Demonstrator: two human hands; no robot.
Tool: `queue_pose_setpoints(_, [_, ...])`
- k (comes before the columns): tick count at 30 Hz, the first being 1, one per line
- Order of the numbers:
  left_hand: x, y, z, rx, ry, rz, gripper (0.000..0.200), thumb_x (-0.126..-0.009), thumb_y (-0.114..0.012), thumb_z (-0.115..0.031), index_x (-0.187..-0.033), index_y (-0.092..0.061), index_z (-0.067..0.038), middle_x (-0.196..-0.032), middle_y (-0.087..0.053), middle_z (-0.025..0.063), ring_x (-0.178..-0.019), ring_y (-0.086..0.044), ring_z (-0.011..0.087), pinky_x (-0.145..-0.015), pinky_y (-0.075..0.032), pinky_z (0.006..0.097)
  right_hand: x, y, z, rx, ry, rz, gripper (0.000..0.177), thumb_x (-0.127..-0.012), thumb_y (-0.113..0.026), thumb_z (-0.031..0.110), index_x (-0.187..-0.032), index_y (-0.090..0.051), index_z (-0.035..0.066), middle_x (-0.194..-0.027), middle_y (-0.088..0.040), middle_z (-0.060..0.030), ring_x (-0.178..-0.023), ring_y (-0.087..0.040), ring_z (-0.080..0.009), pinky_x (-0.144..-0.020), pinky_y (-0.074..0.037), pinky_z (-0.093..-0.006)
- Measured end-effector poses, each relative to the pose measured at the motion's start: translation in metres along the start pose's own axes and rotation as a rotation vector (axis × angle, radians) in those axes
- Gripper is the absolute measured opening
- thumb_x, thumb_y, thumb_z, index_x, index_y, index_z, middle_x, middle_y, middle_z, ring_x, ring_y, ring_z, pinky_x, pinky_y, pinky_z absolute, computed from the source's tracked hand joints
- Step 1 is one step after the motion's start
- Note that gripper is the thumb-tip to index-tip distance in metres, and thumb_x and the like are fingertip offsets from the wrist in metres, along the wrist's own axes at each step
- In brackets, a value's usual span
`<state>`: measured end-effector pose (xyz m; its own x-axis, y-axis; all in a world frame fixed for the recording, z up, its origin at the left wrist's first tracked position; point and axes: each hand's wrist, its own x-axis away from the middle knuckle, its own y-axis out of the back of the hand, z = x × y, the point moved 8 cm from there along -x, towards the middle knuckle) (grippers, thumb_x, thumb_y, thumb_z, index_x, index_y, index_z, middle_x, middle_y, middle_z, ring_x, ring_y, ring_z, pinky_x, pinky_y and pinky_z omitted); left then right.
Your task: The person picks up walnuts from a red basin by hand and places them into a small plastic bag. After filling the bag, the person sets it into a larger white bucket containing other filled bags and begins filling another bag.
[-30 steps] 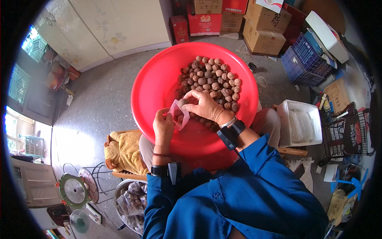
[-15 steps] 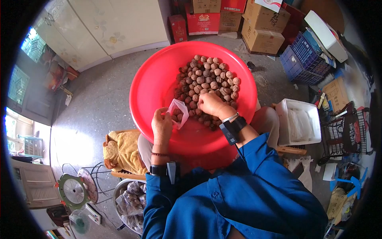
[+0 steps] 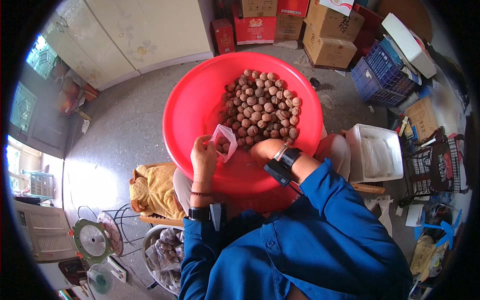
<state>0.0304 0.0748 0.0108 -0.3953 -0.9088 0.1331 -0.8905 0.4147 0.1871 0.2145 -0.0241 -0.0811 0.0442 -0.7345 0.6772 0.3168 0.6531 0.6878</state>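
Observation:
A large red plastic basin [image 3: 186, 107] stands in front of me, with a pile of brown walnuts [image 3: 260, 100] on its right side. My left hand [image 3: 203, 157] is closed on the edge of a small clear plastic bag [image 3: 229, 151], its mouth facing up over the basin. Several walnuts show inside the bag. Low at the near edge of the pile is my right hand [image 3: 267, 149], knuckles up and fingers curled downward. Its fingertips are hidden, so I cannot see whether it holds a walnut.
A white foam box [image 3: 355, 150] holding clear plastic bags stands to the right. At lower left, a metal bowl [image 3: 148, 245] contains filled plastic bags, near a yellow cloth [image 3: 157, 192] on a seat. Cardboard boxes [image 3: 330, 50] and a blue crate [image 3: 367, 82] are stacked behind.
My right hand has moved down and nearer to me, from over the middle of the walnuts to the pile's near edge. My left hand and the bag have stayed in place.

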Motion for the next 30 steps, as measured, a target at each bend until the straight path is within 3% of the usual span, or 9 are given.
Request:
queue_pose_setpoints(3, [-0.002, 0.0, 0.005, 0.018, -0.025, -0.007, 0.024, -0.1, -0.056, -0.007, -0.121, -0.06, 0.005, -0.073, -0.068, 0.0123, -0.052, -0.067, 0.019, -0.051, -0.053, 0.03, 0.025, 0.008, 0.012, -0.009, -0.048, 0.052, 0.03, -0.084, -0.072, 0.021, -0.11, -0.078, 0.008, -0.106, -0.077, -0.0147, -0.095, -0.072, -0.0391, -0.081, -0.057, -0.0477])
queue_pose_setpoints(5, [0.0, 0.0, 0.005, 0.091, 0.006, -0.013, 0.026, -0.098, -0.059, -0.012, -0.12, -0.065, -0.001, -0.071, -0.063, 0.0046, -0.051, -0.053, 0.0095, -0.045, -0.042, 0.0256, 0.027, 0.008, 0.013, -0.007, -0.052, 0.037, 0.028, -0.085, -0.071, 0.02, -0.109, -0.078, 0.008, -0.107, -0.077, -0.0148, -0.096, -0.072, -0.0387, -0.082, -0.057, -0.0473])
queue_pose_setpoints(9, [-0.001, 0.004, 0.004, 0.012, -0.032, -0.053, 0.026, -0.097, -0.06, -0.013, -0.12, -0.065, -0.002, -0.072, -0.064, 0.0053, -0.051, -0.053, 0.0097, -0.045, -0.042, 0.0259, 0.029, 0.02, 0.019, -0.098, -0.069, 0.016, 0.026, -0.085, -0.07, 0.016, -0.109, -0.077, 0.008, -0.105, -0.077, -0.0152, -0.093, -0.072, -0.034, -0.083, -0.057, -0.0446])
queue_pose_setpoints(11, [0.0, 0.003, 0.0, 0.006, -0.012, -0.031, 0.023, -0.099, -0.058, -0.008, -0.119, -0.063, 0.003, -0.076, -0.069, 0.0115, -0.055, -0.067, 0.0174, -0.052, -0.053, 0.0302, 0.026, 0.021, 0.017, -0.074, -0.054, 0.079, 0.026, -0.084, -0.071, 0.015, -0.108, -0.077, 0.007, -0.103, -0.077, -0.0154, -0.093, -0.073, -0.0321, -0.083, -0.057, -0.0431])
queue_pose_setpoints(13, [-0.004, 0.004, 0.008, -0.015, -0.02, -0.041, 0.023, -0.099, -0.058, -0.008, -0.118, -0.063, 0.003, -0.075, -0.069, 0.0114, -0.056, -0.067, 0.0171, -0.053, -0.053, 0.0304, 0.025, 0.055, 0.022, -0.316, 0.141, -0.337, 0.027, -0.082, -0.073, 0.014, -0.108, -0.075, 0.008, -0.098, -0.076, -0.0152, -0.092, -0.073, -0.0292, -0.082, -0.057, -0.0409])
queue_pose_setpoints(17, [-0.005, 0.004, 0.012, 0.025, -0.006, -0.036, 0.023, -0.099, -0.058, -0.009, -0.118, -0.064, 0.003, -0.075, -0.069, 0.0109, -0.057, -0.066, 0.016, -0.054, -0.052, 0.0307, 0.023, 0.083, -0.003, -0.596, 0.172, -0.793, 0.022, -0.079, -0.074, 0.011, -0.101, -0.071, 0.006, -0.096, -0.075, -0.0181, -0.093, -0.072, -0.0351, -0.081, -0.057, -0.0439])
queue_pose_setpoints(18, [-0.004, 0.004, 0.011, 0.025, -0.006, -0.037, 0.023, -0.099, -0.058, -0.009, -0.118, -0.064, 0.003, -0.075, -0.069, 0.0109, -0.057, -0.066, 0.016, -0.054, -0.052, 0.0307, 0.033, 0.089, -0.002, -0.595, 0.229, -0.886, 0.021, -0.081, -0.073, 0.01, -0.101, -0.067, 0.004, -0.092, -0.074, -0.0155, -0.088, -0.072, -0.0311, -0.079, -0.057, -0.0403])
queue_pose_setpoints(22, [-0.003, 0.005, 0.009, -0.03, -0.038, -0.041, 0.023, -0.099, -0.059, -0.009, -0.118, -0.064, 0.002, -0.074, -0.069, 0.0102, -0.057, -0.065, 0.0152, -0.054, -0.051, 0.0304, 0.045, 0.103, -0.001, -0.75, 0.319, -0.96, 0.02, -0.083, -0.074, 0.01, -0.1, -0.067, 0.004, -0.084, -0.069, -0.0082, -0.079, -0.067, -0.0206, -0.076, -0.055, -0.0341])
queue_pose_setpoints(30, [0.0, 0.003, 0.003, -0.022, -0.006, -0.033, 0.022, -0.099, -0.058, -0.008, -0.118, -0.064, 0.002, -0.073, -0.068, 0.01, -0.056, -0.065, 0.0153, -0.051, -0.051, 0.0301, 0.05, 0.107, 0.001, -0.952, 0.317, -0.92, 0.023, -0.088, -0.077, 0.017, -0.106, -0.068, 0.004, -0.093, -0.072, -0.0058, -0.087, -0.068, -0.0155, -0.082, -0.056, -0.0317])
